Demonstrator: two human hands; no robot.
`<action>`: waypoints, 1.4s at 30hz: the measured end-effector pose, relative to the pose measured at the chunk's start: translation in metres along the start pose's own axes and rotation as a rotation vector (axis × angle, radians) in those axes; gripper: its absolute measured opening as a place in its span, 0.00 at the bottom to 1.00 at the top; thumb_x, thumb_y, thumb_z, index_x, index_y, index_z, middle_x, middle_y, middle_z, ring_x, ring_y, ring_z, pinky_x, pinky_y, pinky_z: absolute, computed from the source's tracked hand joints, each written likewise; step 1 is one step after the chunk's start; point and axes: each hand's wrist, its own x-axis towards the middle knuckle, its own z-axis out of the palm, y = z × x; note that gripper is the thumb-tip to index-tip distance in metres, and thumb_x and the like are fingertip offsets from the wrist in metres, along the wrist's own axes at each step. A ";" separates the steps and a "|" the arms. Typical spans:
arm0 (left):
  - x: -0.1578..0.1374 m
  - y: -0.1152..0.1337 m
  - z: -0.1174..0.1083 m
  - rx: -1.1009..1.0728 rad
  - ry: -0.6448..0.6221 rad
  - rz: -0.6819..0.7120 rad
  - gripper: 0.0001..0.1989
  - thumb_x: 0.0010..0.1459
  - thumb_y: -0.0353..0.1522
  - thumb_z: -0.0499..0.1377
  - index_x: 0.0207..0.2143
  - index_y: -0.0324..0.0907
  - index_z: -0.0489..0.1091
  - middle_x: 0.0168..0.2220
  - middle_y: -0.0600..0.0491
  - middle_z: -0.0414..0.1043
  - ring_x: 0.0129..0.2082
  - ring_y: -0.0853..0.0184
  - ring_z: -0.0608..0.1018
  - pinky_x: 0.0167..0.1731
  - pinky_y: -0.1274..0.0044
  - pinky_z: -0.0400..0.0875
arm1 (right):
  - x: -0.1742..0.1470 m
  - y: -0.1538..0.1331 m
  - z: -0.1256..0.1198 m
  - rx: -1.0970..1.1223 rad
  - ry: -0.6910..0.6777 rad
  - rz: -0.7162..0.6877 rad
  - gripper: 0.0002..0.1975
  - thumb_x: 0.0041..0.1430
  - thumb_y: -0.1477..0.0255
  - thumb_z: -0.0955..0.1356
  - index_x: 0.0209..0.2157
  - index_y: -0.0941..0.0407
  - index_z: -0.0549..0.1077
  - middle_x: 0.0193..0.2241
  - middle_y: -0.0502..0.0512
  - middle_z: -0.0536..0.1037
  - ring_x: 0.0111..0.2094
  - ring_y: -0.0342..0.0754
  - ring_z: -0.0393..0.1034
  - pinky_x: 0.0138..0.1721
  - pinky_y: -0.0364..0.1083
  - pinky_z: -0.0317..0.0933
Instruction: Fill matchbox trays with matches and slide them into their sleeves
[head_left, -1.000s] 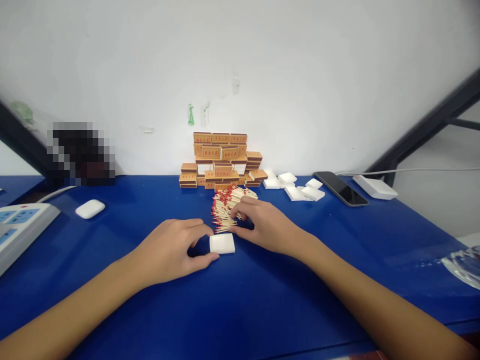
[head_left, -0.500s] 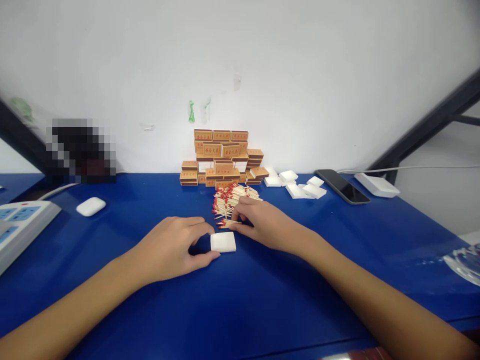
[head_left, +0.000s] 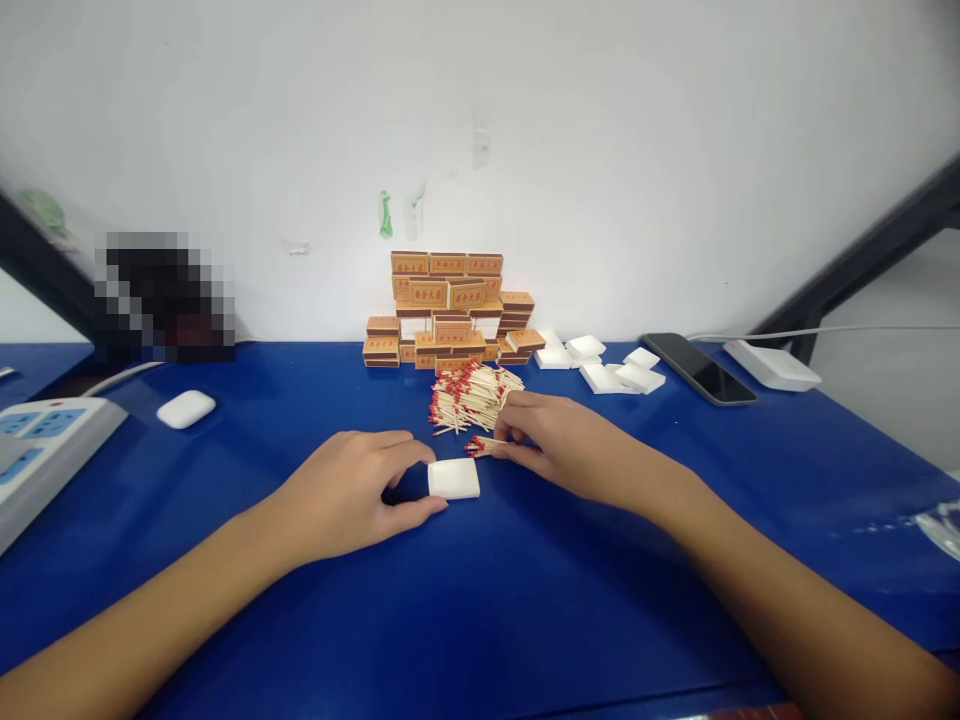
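Observation:
A white matchbox tray point(head_left: 454, 479) lies on the blue table, its left end between the thumb and fingers of my left hand point(head_left: 360, 495). Just behind it, my right hand point(head_left: 551, 440) pinches a small bunch of matches point(head_left: 480, 447), red heads pointing left. Beyond them lies a loose pile of red-headed matches point(head_left: 472, 400). At the wall stands a stack of orange matchboxes point(head_left: 450, 295), some upright and some flat.
More white trays point(head_left: 600, 372) lie right of the stack, beside a dark phone point(head_left: 699, 370) and a flat white device point(head_left: 772, 366). On the left are a white earphone case point(head_left: 186, 409) and a power strip point(head_left: 67, 450). A transparent object point(head_left: 941, 530) sits at the right edge.
My right hand has drawn the small bunch of matches rightward, away from the pile. My left hand stays at the tray. The whole view has shifted slightly.

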 end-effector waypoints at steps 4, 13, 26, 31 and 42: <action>0.000 -0.002 0.001 -0.002 0.002 -0.004 0.15 0.64 0.44 0.64 0.47 0.46 0.77 0.29 0.58 0.71 0.25 0.69 0.73 0.26 0.77 0.61 | 0.000 0.006 0.001 -0.016 0.035 -0.032 0.09 0.72 0.71 0.67 0.34 0.56 0.70 0.36 0.53 0.74 0.34 0.46 0.67 0.35 0.46 0.57; 0.001 -0.002 0.004 -0.017 0.028 -0.050 0.14 0.64 0.44 0.64 0.47 0.47 0.77 0.29 0.58 0.71 0.25 0.70 0.73 0.26 0.77 0.59 | 0.000 -0.011 -0.005 0.232 0.134 -0.077 0.09 0.71 0.70 0.69 0.33 0.56 0.73 0.32 0.50 0.73 0.33 0.44 0.66 0.34 0.44 0.57; 0.000 0.001 0.003 -0.029 0.032 -0.023 0.14 0.63 0.44 0.64 0.43 0.45 0.77 0.28 0.58 0.71 0.25 0.70 0.72 0.26 0.77 0.60 | 0.000 -0.029 0.019 0.202 0.061 -0.095 0.04 0.69 0.72 0.70 0.43 0.56 0.78 0.40 0.54 0.76 0.34 0.44 0.69 0.35 0.45 0.60; 0.001 0.001 0.002 -0.030 0.044 -0.026 0.13 0.62 0.43 0.64 0.43 0.45 0.77 0.28 0.58 0.70 0.24 0.71 0.72 0.25 0.77 0.60 | -0.002 -0.028 0.012 0.152 0.047 -0.103 0.05 0.70 0.75 0.69 0.39 0.57 0.78 0.39 0.54 0.75 0.34 0.44 0.68 0.34 0.44 0.58; 0.001 -0.001 0.002 -0.022 0.059 -0.015 0.13 0.63 0.43 0.64 0.44 0.44 0.77 0.29 0.58 0.71 0.25 0.71 0.72 0.25 0.77 0.61 | -0.001 -0.031 0.017 0.216 0.083 -0.057 0.03 0.68 0.76 0.69 0.37 0.56 0.75 0.36 0.52 0.74 0.34 0.45 0.67 0.35 0.45 0.59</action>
